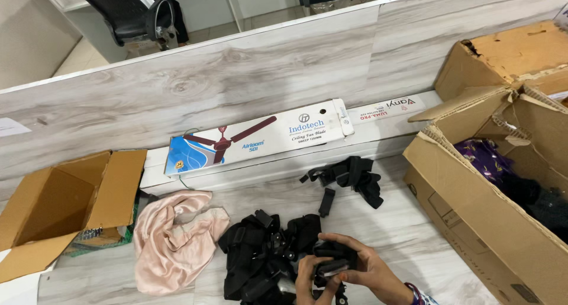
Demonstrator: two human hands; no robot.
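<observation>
Both my hands meet at the bottom centre of the head view over a heap of black straps and buckles [260, 252] lying on the pale wood-grain floor. My left hand [309, 276] and my right hand [365, 268] together grip one small black strap piece [334, 259] with a buckle. A second bundle of black straps [352, 176] lies farther back, with a single small black piece [326, 201] beside it. A pink satin cloth [174, 240] lies crumpled to the left of the heap.
A long white ceiling-fan box [260, 136] lies along the wood-grain partition. An open cardboard box [56, 207] lies on its side at left. A large open cardboard box [479, 204] holding purple and black fabric stands at right. Office chairs are beyond the partition.
</observation>
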